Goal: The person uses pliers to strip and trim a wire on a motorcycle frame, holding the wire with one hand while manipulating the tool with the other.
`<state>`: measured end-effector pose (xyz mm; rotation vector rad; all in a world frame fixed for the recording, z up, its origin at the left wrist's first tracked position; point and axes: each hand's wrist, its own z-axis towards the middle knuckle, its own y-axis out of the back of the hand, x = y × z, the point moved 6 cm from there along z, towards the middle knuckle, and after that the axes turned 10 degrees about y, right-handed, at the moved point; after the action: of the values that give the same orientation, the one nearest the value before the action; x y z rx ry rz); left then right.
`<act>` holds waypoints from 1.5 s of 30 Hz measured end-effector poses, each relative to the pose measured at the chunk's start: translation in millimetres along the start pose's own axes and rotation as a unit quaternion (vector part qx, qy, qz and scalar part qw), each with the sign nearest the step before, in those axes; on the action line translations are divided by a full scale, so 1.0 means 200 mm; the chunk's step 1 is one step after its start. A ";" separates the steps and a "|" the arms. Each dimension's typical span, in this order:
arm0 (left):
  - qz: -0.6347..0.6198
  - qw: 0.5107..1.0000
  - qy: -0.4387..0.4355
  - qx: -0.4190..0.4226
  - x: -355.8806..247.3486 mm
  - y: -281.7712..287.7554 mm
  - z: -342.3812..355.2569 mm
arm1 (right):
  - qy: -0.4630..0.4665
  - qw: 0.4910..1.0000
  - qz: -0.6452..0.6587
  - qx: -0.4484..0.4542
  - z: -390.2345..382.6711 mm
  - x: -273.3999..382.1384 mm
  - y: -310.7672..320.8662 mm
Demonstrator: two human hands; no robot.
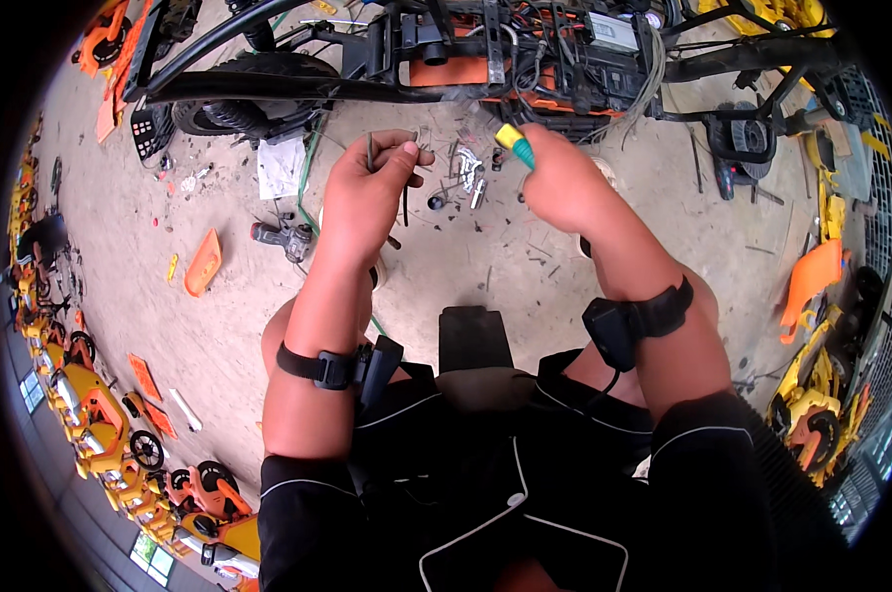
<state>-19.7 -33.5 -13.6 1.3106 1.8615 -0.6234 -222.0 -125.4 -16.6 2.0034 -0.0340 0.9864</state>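
Observation:
My left hand (372,187) is closed in a pinch on a thin dark cable (404,205), part of which hangs down below the fingers. The fingers hide most of it. To the right, my right hand (569,183) wraps round a tool with a yellow and green handle (517,143). This handle points up and left from the fist, toward the vehicle frame; the tool's kind is unclear. Both hands are above the floor, just on my side of a black vehicle frame (367,91) carrying bundles of grey and black wires (653,79).
A cordless drill (286,237) and an orange plastic panel (204,262) lie at left, near white paper (281,166). Small metal parts (468,170) lie between my hands. Another power tool (727,178) is at right. Yellow and orange vehicles (101,414) line the left side.

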 end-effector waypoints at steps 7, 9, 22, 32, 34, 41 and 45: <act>0.029 0.999 -0.006 -0.024 0.07 -0.05 0.08 | -0.066 0.989 0.127 -0.029 0.06 -0.11 0.11; 0.125 0.989 -0.018 -0.073 0.17 0.01 0.19 | -0.078 0.987 0.135 -0.033 0.07 -0.10 0.12; -0.262 0.959 0.105 0.022 0.09 0.02 0.16 | -0.170 0.816 0.551 -0.039 0.11 -0.09 0.11; -0.227 0.966 0.001 0.125 0.01 0.05 0.13 | -0.133 0.886 0.443 0.041 0.11 -0.02 -0.10; -0.202 0.974 0.010 0.107 0.02 0.04 0.09 | -0.137 0.903 0.404 0.044 0.10 -0.02 -0.14; 0.011 0.999 0.032 -0.007 0.02 0.12 0.02 | -0.099 0.916 0.370 0.119 0.07 0.08 -0.23; -0.104 0.994 0.018 0.028 0.03 0.15 0.04 | -0.064 0.916 0.361 0.160 0.06 0.13 -0.26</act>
<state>10.2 -25.7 -21.4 1.1786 2.0404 -0.7677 -178.0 -92.5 -39.9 2.4119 -0.7804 1.3752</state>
